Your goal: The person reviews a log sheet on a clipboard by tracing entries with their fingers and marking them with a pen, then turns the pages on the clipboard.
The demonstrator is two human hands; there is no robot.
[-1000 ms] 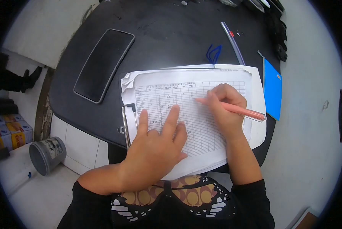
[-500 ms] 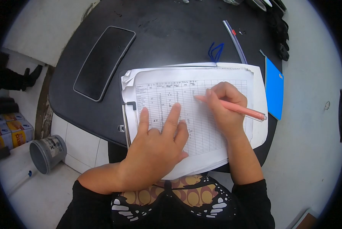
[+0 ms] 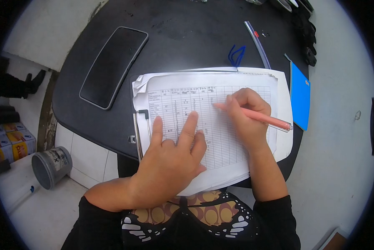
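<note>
A pink pen [image 3: 264, 117] is gripped in my right hand [image 3: 250, 118], its tip on or just above a column of the ruled sheet [image 3: 226, 154]. Handwritten entries fill several columns on the sheet's left part. My left hand [image 3: 170, 166] lies on the paper with its fingers spread, two of them pointing up the rows. Under the sheet is a stack of papers on a clipboard, its metal clip [image 3: 138, 133] at the left edge. The stack's corners are curled.
On the black table [image 3: 183, 41] a smartphone [image 3: 114, 68] lies to the left. A clear plastic strip [image 3: 257, 43], a blue cord [image 3: 236, 56] and a blue notebook [image 3: 299, 98] are beyond and right of the papers. A grey bucket [image 3: 51, 167] and yellow boxes [image 3: 16, 143] stand on the floor.
Both hands and the pen stay almost in place. The view has shifted very slightly; nothing has been picked up or let go.
</note>
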